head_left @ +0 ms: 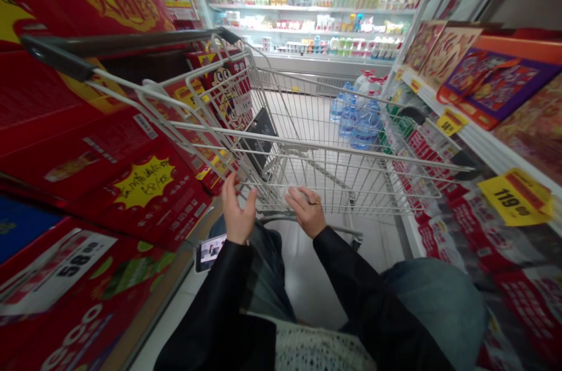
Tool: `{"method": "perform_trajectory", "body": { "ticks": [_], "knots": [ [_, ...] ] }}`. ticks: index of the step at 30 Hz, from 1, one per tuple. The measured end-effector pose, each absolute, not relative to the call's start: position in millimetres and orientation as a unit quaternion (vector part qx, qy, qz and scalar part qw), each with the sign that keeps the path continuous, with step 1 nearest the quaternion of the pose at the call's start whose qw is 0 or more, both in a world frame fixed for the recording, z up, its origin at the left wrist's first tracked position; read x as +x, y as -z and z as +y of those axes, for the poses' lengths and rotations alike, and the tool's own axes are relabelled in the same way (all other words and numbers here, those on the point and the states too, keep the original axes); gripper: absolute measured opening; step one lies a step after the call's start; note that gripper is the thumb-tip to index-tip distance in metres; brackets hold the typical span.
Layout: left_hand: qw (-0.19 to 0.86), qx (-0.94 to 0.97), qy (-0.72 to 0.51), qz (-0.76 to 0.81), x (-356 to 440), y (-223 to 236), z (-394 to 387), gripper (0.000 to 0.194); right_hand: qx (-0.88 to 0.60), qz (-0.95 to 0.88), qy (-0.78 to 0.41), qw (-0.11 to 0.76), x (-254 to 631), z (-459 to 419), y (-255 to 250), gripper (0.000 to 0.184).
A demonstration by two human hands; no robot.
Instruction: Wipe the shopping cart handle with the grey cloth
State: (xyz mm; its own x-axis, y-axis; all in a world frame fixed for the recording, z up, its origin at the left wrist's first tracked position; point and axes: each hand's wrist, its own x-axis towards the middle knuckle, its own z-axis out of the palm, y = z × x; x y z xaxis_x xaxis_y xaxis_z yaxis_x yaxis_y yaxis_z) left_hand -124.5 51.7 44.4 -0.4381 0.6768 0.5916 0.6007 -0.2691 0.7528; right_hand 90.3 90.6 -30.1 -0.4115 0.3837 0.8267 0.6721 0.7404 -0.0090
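My left hand (238, 210) is raised beside the lower side of a wire shopping cart (307, 146), its thumb and fingers apart and nothing in them. My right hand (308, 210), with a ring on one finger, is at the cart's lower wires. Its fingers are bent together over a small whitish patch, too blurred to name. The cart stands across the aisle, with its dark handle (144, 38) at the upper left and a black sign panel (260, 143) on its side. A phone (209, 253) with a lit screen lies by my left knee.
Stacked red boxes (144, 184) line the left. Shelves with boxed goods and price tags (518, 196) run along the right. Packs of large water bottles (364, 122) stand on the floor behind the cart, before a lit refrigerated display (307, 8).
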Motion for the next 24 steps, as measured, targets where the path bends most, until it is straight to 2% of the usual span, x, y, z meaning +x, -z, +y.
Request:
{"method": "perform_trajectory", "body": {
  "ticks": [6, 12, 24],
  "knots": [
    [0.066, 0.519, -0.601, 0.605, -133, -53, 52, 0.049, -0.316, -0.832, 0.174, 0.421, 90, 90, 43, 0.036],
    [0.081, 0.511, -0.61, 0.6, -121, -52, 55, 0.053, -0.331, -0.833, 0.173, 0.409, 95, 100, 35, 0.043],
    [0.158, 0.507, -0.624, 0.573, -98, -54, 68, 0.061, -0.371, -0.813, 0.148, 0.423, 123, 121, 45, 0.038]
  ]
}}
